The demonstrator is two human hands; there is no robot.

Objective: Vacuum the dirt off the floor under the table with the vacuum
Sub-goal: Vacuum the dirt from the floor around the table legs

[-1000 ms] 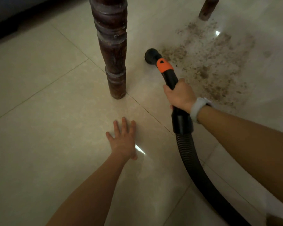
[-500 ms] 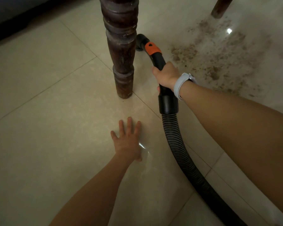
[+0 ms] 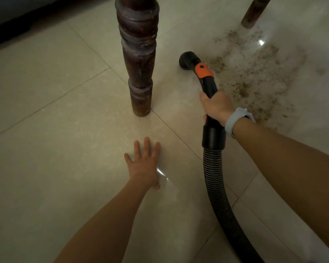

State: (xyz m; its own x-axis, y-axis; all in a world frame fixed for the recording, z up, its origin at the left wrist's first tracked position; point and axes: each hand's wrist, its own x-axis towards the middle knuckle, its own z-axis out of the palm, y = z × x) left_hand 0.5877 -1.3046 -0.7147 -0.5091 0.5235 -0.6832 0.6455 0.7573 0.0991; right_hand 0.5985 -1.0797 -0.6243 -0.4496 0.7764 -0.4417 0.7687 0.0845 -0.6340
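My right hand (image 3: 216, 107) grips the black handle of the vacuum hose (image 3: 216, 179), just below its orange collar (image 3: 203, 70). The round black nozzle (image 3: 187, 60) sits low over the pale tiles at the left edge of the dirt. A wide patch of brown dirt (image 3: 254, 80) is scattered on the floor to the right of the nozzle. My left hand (image 3: 145, 164) rests flat on the tile with its fingers spread, in front of the near table leg.
A dark turned wooden table leg (image 3: 140, 59) stands just left of the nozzle. A second table leg (image 3: 252, 14) stands at the back right, beside the dirt. The ribbed hose trails to the lower right. A dark strip runs along the top left.
The nozzle has swung right, from beside the near table leg back to the left edge of the dirt patch. My left hand stays flat on the tile.
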